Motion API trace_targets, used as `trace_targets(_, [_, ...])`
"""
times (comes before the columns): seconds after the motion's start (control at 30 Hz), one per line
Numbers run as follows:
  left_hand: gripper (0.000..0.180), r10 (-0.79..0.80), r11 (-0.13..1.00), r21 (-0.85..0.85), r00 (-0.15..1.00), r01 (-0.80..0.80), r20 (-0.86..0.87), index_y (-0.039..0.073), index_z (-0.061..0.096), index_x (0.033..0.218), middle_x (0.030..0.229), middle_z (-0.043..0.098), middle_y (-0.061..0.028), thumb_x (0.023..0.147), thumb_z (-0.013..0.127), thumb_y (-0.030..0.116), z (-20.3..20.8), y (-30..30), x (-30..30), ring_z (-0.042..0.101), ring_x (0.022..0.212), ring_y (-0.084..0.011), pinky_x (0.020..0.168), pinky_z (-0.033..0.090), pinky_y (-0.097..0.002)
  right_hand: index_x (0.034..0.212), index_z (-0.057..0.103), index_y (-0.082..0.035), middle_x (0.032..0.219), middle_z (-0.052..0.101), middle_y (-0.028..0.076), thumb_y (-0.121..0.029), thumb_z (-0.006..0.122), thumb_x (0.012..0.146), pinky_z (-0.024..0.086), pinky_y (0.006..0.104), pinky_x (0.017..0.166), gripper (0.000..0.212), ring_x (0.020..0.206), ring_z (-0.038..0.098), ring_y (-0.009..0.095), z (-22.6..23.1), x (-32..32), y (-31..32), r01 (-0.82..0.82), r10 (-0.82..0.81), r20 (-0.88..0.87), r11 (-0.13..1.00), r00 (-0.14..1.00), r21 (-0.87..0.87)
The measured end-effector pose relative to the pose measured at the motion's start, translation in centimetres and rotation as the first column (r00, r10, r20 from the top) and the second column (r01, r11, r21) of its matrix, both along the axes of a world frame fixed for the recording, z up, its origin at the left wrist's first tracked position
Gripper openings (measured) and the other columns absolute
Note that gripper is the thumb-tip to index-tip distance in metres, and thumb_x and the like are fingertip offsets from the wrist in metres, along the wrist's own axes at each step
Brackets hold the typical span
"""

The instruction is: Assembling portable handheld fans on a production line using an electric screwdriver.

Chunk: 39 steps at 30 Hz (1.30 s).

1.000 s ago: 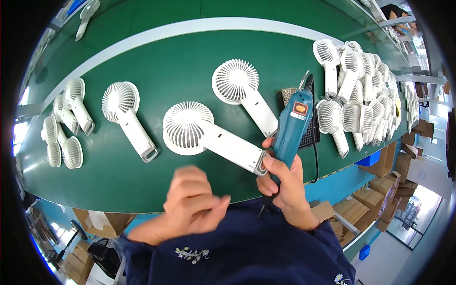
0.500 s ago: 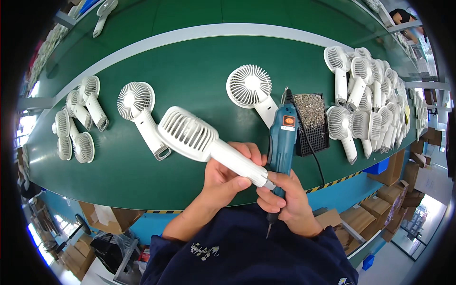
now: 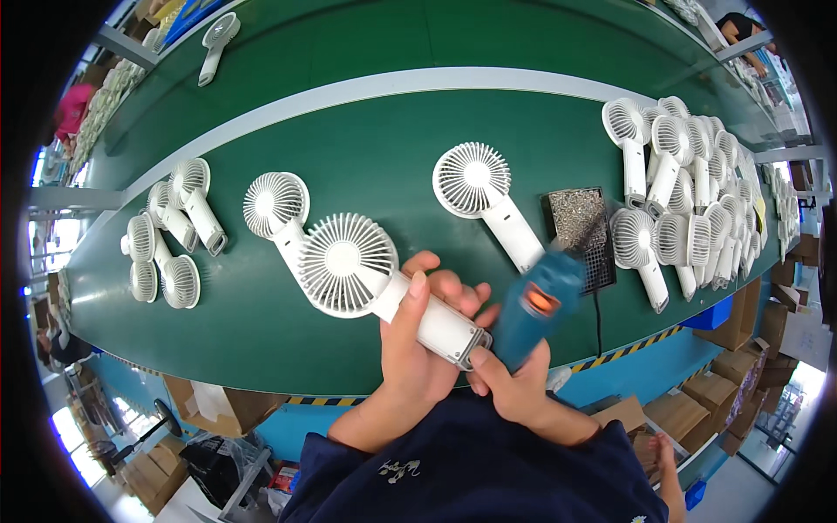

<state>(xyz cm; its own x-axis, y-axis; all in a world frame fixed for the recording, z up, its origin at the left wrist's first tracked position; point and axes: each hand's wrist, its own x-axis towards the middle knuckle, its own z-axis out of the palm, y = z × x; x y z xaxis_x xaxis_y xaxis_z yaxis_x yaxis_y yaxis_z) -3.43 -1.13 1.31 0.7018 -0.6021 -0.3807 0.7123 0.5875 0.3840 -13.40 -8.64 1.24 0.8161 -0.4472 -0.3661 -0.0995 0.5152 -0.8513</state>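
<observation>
A white handheld fan (image 3: 349, 257) lies across my left hand (image 3: 405, 353), its round spoked grille facing up and its handle pointing toward my right hand. The fingers of the left hand wrap round the handle. My right hand (image 3: 514, 388) grips a blue electric screwdriver (image 3: 542, 301), smeared by motion. Its thumb and fingertips touch the metal loop at the end of the fan's handle. The screwdriver's bit is hidden. Just beyond lies another white fan (image 3: 475, 181), and one more fan (image 3: 276, 205) is partly covered by the held one.
A black tray (image 3: 600, 266) of small metal screws stands on the green table (image 3: 366, 131), right of the screwdriver. Many fans (image 3: 671, 183) are heaped at the right, with several fans (image 3: 179, 275) at the left. Another person's hand (image 3: 666, 455) shows at lower right beside cardboard boxes (image 3: 676, 414).
The held fan has turned over, from its slotted side to its round spoked grille. The screwdriver has tilted in my right hand. Another person's hand has come in at lower right.
</observation>
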Motion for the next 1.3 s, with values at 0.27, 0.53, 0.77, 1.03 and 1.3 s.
trace_targets(0.27, [0.019, 0.009, 0.954, -0.299, 1.000, -0.014, -0.020, 0.010, 0.050, 0.109, 0.093, 0.065, -0.0057, 0.099, 0.046, 0.026, -0.4, 0.4, 0.7, 0.067, 0.094, -0.0238, 0.101, 0.043, -0.0467, 0.116, 0.029, -0.008, 0.081, 0.052, 0.011, 0.004, 0.051, 0.088, 0.046, 0.0261, 0.045, 0.037, 0.053, 0.053, 0.012, -0.9, -1.9, -0.1, -0.128, 0.207, 0.088, 0.831, 0.974, -0.541])
trace_targets(0.53, [0.016, 0.001, 0.981, -0.195, 0.998, 0.010, 0.058, 0.010, 0.045, 0.099, 0.089, 0.066, -0.0080, 0.096, 0.049, 0.026, -1.2, 0.0, 0.0, 0.068, 0.093, -0.0280, 0.098, 0.046, -0.0505, 0.114, 0.046, 0.001, 0.100, 0.055, 0.007, -0.003, 0.068, 0.085, 0.048, 0.0260, 0.070, 0.036, 0.082, 0.056, 0.010, -1.7, -0.4, 0.4, 0.058, 0.080, 0.192, 0.781, 0.978, -0.622])
trace_targets(0.77, [0.017, 0.119, 0.991, -0.060, 0.992, -0.116, 0.052, 0.014, 0.042, 0.103, 0.084, 0.059, -0.0063, 0.099, 0.050, 0.028, 0.0, 1.0, 1.3, 0.055, 0.062, -0.0181, 0.065, 0.049, -0.0380, 0.125, 0.047, 0.002, 0.097, 0.064, 0.008, -0.009, 0.072, 0.085, 0.050, 0.0269, 0.070, 0.048, 0.081, 0.062, 0.012, -0.8, 0.3, -0.1, -0.114, 0.127, 0.023, 0.947, 0.992, -0.299])
trace_targets(1.03, [0.025, 0.124, 0.992, -0.009, 0.943, -0.128, 0.310, 0.006, 0.047, 0.101, 0.075, 0.048, -0.0060, 0.095, 0.053, 0.029, -1.2, 5.7, 2.8, 0.047, 0.063, -0.0190, 0.060, 0.042, -0.0349, 0.142, 0.015, 0.014, 0.122, 0.045, 0.034, -0.020, 0.055, 0.095, 0.046, 0.0436, 0.089, 0.071, 0.106, 0.055, 0.044, -1.6, 2.5, -0.3, -0.489, 0.415, -0.279, 0.584, 0.866, -0.648])
trace_targets(1.3, [0.062, -0.164, 0.925, 0.320, 0.546, -0.204, 0.821, -0.002, 0.064, 0.103, 0.120, 0.059, -0.0229, 0.090, 0.042, 0.055, -1.9, 2.6, 2.5, 0.043, 0.127, -0.0386, 0.109, 0.026, -0.0519, 0.140, 0.034, 0.002, 0.136, 0.042, 0.026, 0.002, 0.059, 0.075, 0.041, 0.0420, 0.101, 0.070, 0.123, 0.046, 0.042, 1.3, 1.7, -1.1, -0.338, 0.406, -0.053, 0.675, 0.912, -0.656])
